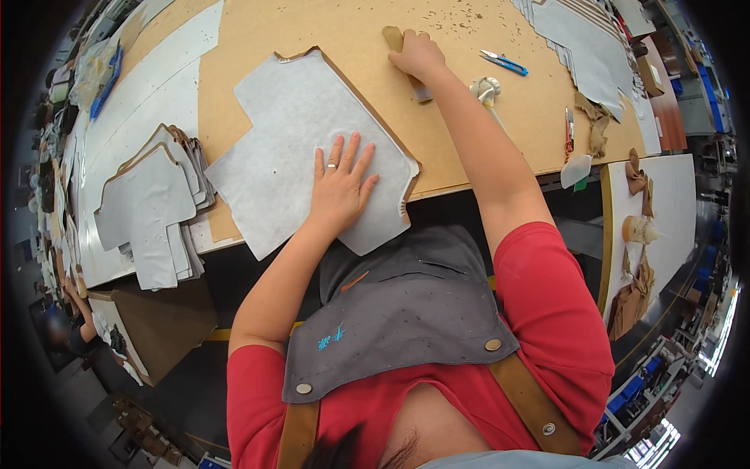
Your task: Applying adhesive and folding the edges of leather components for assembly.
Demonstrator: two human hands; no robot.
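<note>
My left hand [344,180] lies spread on a large pale grey cut piece [277,129] with folded brown edges, resting on the tan board [453,133] and overhanging its front edge. Up and to the right, my right hand [418,55] grips a flat brownish bar [394,37] held on the board. Blue-handled snips [512,66] lie to the right of that hand, with a cream-coloured object [486,90] just below them, partly behind my forearm.
Stacked grey pieces sit at left [141,203] and upper right [594,47]. Red pens [569,125] and brown scraps [598,125] lie at right, beside a white side table [668,203] holding a container [637,229]. A co-worker [78,320] is at far left.
</note>
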